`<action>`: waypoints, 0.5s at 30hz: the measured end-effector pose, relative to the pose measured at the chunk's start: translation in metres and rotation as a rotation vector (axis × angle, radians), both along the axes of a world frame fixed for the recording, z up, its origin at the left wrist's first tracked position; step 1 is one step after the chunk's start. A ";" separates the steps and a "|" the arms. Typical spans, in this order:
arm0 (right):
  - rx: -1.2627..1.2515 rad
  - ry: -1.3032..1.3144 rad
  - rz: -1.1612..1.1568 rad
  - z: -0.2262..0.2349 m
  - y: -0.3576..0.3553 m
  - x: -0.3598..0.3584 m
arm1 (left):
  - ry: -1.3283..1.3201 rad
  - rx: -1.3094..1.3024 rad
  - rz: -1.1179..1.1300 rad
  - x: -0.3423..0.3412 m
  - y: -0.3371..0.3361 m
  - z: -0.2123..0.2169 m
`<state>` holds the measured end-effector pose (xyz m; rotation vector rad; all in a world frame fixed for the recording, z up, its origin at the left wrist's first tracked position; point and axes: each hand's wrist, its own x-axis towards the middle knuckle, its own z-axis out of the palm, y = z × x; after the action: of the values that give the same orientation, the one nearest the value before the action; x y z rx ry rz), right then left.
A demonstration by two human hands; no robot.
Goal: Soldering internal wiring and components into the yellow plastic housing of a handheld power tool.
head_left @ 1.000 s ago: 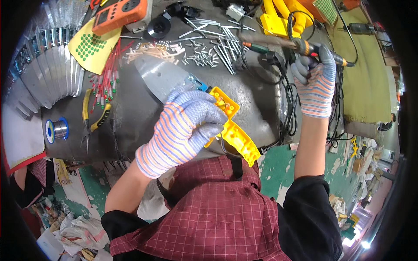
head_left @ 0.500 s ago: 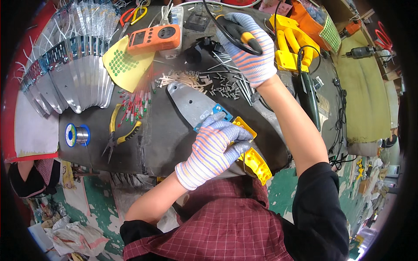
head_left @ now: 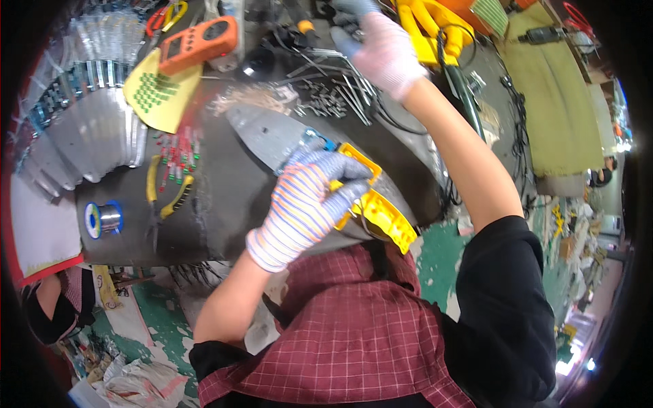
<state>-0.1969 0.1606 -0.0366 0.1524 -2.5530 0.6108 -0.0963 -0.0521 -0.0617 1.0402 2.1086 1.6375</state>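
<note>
My left hand [head_left: 306, 197], in a striped glove, closes around an open yellow plastic handle shell [head_left: 384, 219]. From the shell's far end extends a flat grey metal blade [head_left: 260, 130] with rounded tip and holes; a blue piece [head_left: 328, 144] sits at their joint, partly under my fingers. My right hand [head_left: 388, 54], gloved and blurred, reaches to the far side of the table with thumb and fingers apart, nothing visible between them. To its left is a black tool with a yellow band [head_left: 305, 27]. Small screws [head_left: 320, 100] and metal rods [head_left: 354, 98] lie below it.
Stacked metal blades [head_left: 88, 139] fill the left. Near them are an orange meter [head_left: 198, 46], a yellow sticker sheet [head_left: 153, 95], small red-and-green parts [head_left: 178, 155], yellow-handled pliers [head_left: 152, 180] and a wire spool [head_left: 104, 219]. Yellow handles [head_left: 425, 30] and black cords [head_left: 520, 136] lie at right.
My right hand has let go of the black-and-yellow tool and moved farther up. My left hand keeps its hold on the shell. The whole view has shifted.
</note>
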 end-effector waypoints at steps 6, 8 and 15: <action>-0.180 -0.363 0.011 -0.002 0.047 0.212 | 0.101 -0.022 -0.007 -0.002 0.003 -0.002; -0.065 -0.362 0.153 -0.018 0.053 0.259 | 0.106 -0.026 0.009 0.000 0.006 -0.003; 0.274 -0.125 0.317 -0.038 0.042 0.297 | 0.269 -0.109 -0.030 0.000 0.006 0.002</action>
<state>0.1003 0.2025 -0.0743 0.6419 -2.7474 0.3882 -0.0965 -0.0459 -0.0597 1.3122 2.3063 1.4178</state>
